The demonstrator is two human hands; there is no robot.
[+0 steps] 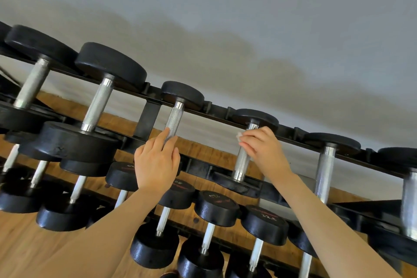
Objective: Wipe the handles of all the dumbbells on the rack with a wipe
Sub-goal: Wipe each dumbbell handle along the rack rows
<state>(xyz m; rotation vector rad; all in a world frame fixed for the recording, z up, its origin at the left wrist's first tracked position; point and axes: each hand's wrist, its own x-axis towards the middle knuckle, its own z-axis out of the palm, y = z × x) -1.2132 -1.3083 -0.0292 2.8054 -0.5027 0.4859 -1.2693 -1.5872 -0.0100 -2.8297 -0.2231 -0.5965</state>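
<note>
Black dumbbells with knurled steel handles lie in a row on the top tier of a black rack. My left hand grips the lower part of one handle near the middle. My right hand holds a small white wipe against the upper part of the neighbouring handle to the right; most of the wipe is hidden under the fingers.
More top-tier dumbbells sit to the left and right. A lower tier holds several smaller dumbbells with white handles. A grey wall rises behind the rack and wooden flooring lies below.
</note>
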